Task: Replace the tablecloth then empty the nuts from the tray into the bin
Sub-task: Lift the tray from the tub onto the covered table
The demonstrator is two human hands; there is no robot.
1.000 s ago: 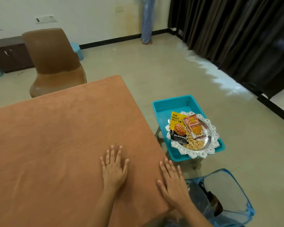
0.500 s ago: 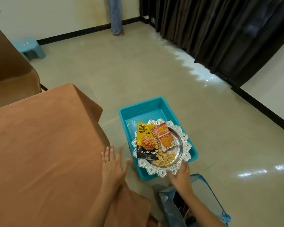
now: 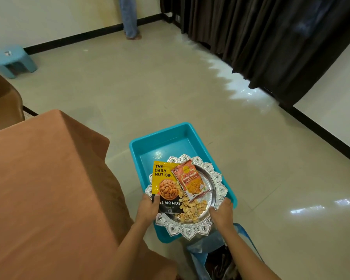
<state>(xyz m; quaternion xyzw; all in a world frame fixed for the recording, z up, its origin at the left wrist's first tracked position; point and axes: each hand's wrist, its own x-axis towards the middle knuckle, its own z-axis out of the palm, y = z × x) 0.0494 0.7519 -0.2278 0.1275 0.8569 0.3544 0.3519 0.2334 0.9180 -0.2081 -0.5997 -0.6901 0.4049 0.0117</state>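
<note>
A round silver tray (image 3: 218, 178) with a scalloped rim sits on a teal plastic tub (image 3: 160, 142). On the tray lie a yellow and black almond packet (image 3: 164, 178), an orange snack packet (image 3: 190, 181) and loose nut shells (image 3: 192, 209). My left hand (image 3: 149, 207) grips the tray's near left rim, thumb on the almond packet. My right hand (image 3: 222, 212) grips the near right rim. A bin lined with a blue bag (image 3: 202, 259) stands just below the tray. An orange-brown tablecloth (image 3: 45, 188) covers the table on the left.
A brown chair (image 3: 2, 100) stands behind the table at the far left. A small blue stool (image 3: 13, 60) sits by the back wall, where a person's legs (image 3: 129, 17) are seen. Dark curtains (image 3: 271, 37) hang along the right. Tiled floor surrounds the tub.
Both hands left the tablecloth. The right hand reached the tray first, then the left hand came over and took hold of its left rim. The view has turned right toward the tray.
</note>
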